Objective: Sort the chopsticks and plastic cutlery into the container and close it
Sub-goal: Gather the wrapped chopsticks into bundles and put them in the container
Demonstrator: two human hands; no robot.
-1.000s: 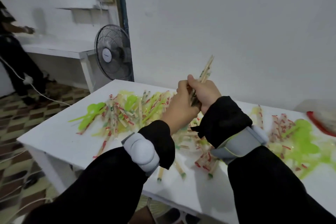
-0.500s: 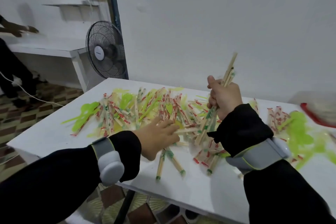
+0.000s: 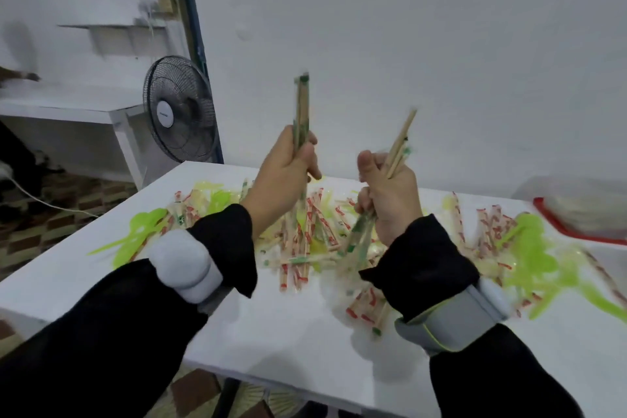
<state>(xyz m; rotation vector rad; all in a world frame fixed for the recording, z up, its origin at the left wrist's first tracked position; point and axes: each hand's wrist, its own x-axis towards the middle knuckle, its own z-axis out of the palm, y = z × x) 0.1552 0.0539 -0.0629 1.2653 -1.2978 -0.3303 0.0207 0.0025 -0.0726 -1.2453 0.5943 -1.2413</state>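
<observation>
My left hand (image 3: pixel 283 176) grips a green-wrapped chopstick pair (image 3: pixel 301 105) upright above the table. Beside it, my right hand (image 3: pixel 390 193) holds a bundle of chopsticks (image 3: pixel 400 142) that sticks up past my thumb and hangs down below my palm. Under both hands lies a heap of wrapped chopsticks (image 3: pixel 315 227) with red and green print. Green plastic cutlery (image 3: pixel 142 231) lies at the left of the heap, and more green cutlery (image 3: pixel 539 254) at the right. The clear container (image 3: pixel 576 210) with a red rim sits at the table's far right, blurred.
The white table (image 3: pixel 278 326) has its front edge close to me. A standing fan (image 3: pixel 179 108) is behind the table's left corner. A white bench (image 3: pixel 68 108) and another person's hand (image 3: pixel 20 76) are at far left. A cable crosses the patterned floor.
My left hand rose from the heap with a green-wrapped chopstick pair and holds it upright. My right hand stayed raised with its bundle.
</observation>
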